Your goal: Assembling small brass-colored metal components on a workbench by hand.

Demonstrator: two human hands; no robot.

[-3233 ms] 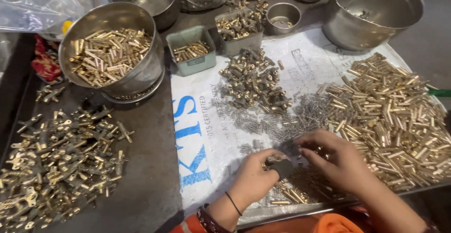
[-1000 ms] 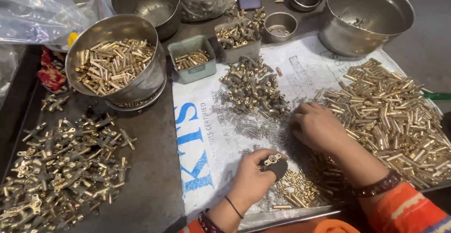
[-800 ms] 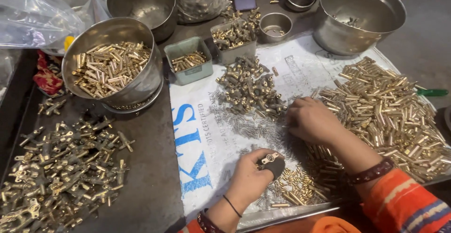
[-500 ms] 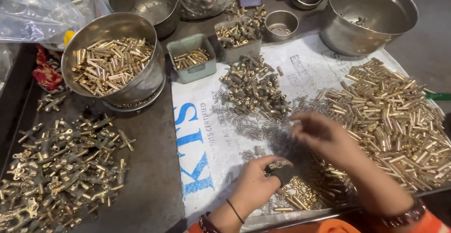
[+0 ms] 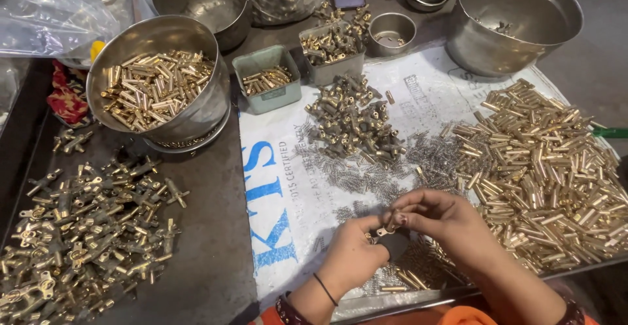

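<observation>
My left hand (image 5: 350, 259) grips a small dark block-shaped tool (image 5: 393, 244) near the front edge of the white printed sack sheet (image 5: 275, 187). My right hand (image 5: 438, 220) meets it from the right, its fingertips pinching a tiny brass part (image 5: 388, 228) right at the tool's top. Small silver springs (image 5: 366, 181) lie scattered just beyond both hands. A wide heap of brass tubes (image 5: 543, 174) lies to the right of my right hand. A few brass tubes (image 5: 418, 276) lie under my wrists.
A pile of darker brass fittings (image 5: 353, 119) lies mid-sheet. At left, brass cross-shaped pieces (image 5: 85, 227) cover the dark tabletop. A steel bowl (image 5: 157, 79) of brass tubes, a green tray (image 5: 269, 79), a grey tray (image 5: 330, 50), two other steel bowls (image 5: 517, 20) and plastic bags (image 5: 46, 11) stand behind.
My right hand has come back from the spring and tube area toward the left hand, and now both hands meet at the dark tool. The left hand stayed in place.
</observation>
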